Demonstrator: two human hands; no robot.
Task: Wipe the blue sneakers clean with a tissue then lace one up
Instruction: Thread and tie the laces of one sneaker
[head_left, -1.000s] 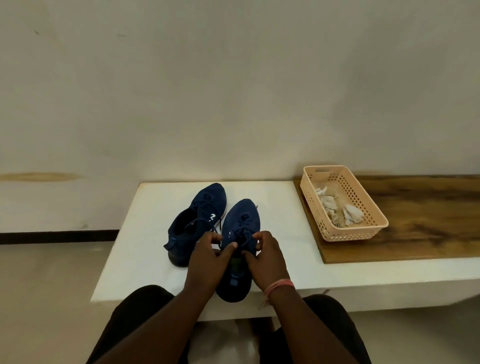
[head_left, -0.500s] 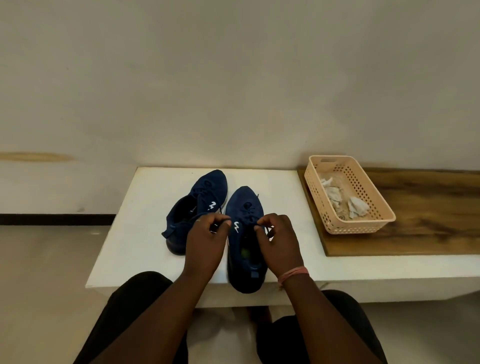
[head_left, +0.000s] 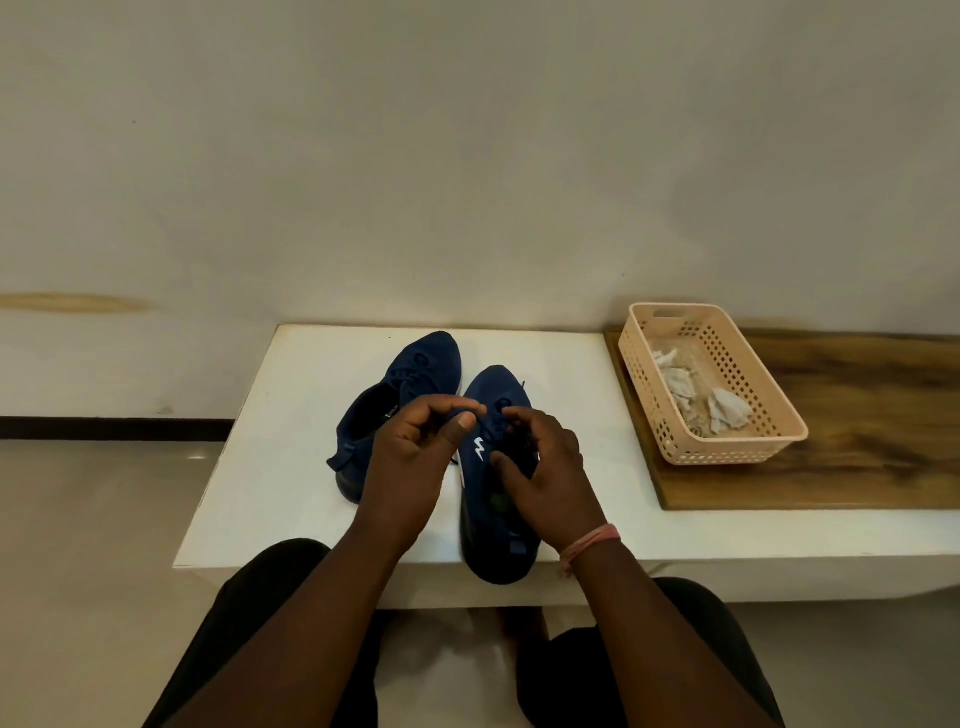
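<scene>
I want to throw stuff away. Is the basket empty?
No, crumpled tissues lie inside the basket.

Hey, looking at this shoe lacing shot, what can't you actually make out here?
Head view only:
- Laces of the near sneaker: hidden under the left hand and right hand.
- Far sneaker: partly behind the left hand.
- Crumpled tissues in the basket: too small to judge dirt.
</scene>
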